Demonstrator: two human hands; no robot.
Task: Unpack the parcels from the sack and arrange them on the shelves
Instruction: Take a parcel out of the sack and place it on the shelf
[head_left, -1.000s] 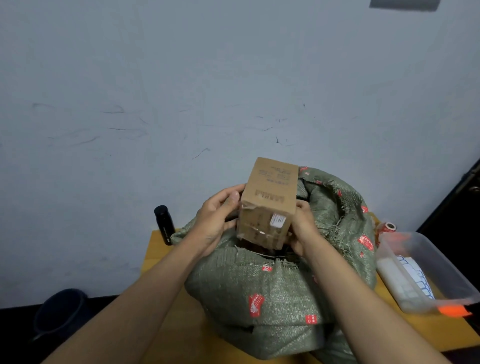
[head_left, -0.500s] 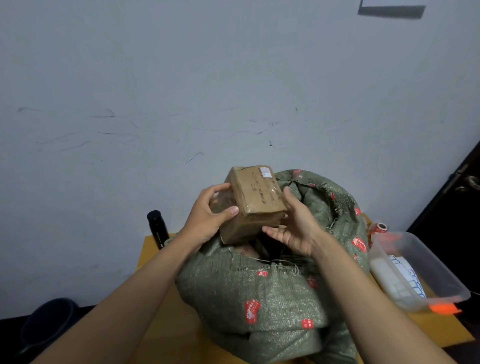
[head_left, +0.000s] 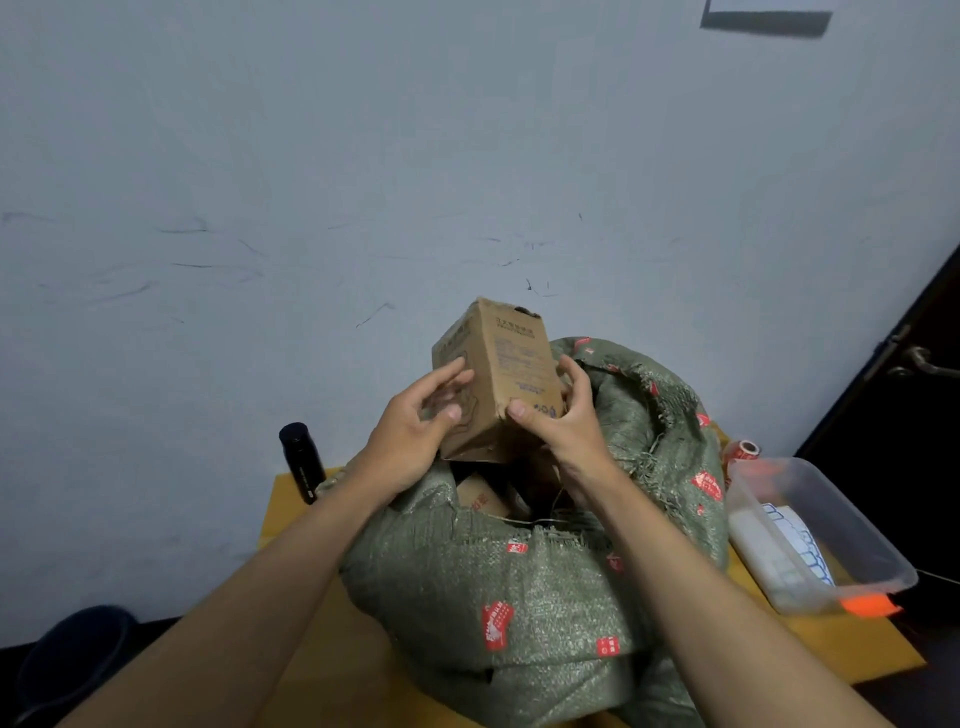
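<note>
Box (head_left: 501, 379) sat tilted above the sack (head_left: 545, 587), one box up; I had my left hand (head_left: 415, 441) gripping its left face and my right hand (head_left: 561, 421) gripping its right edge.

Pale grey-blue painted wall (head_left: 363, 156) fills most of view, marked with thin dark scuffs and scratches. Dark rectangular fixture (head_left: 766, 21) high on wall, top right. Dark door (head_left: 914, 395) with metal lever handle (head_left: 922, 361) at right edge. Yellow wooden tabletop (head_left: 291, 499) against wall. Dark floor (head_left: 21, 670) lower left. Light dim, even.
</note>
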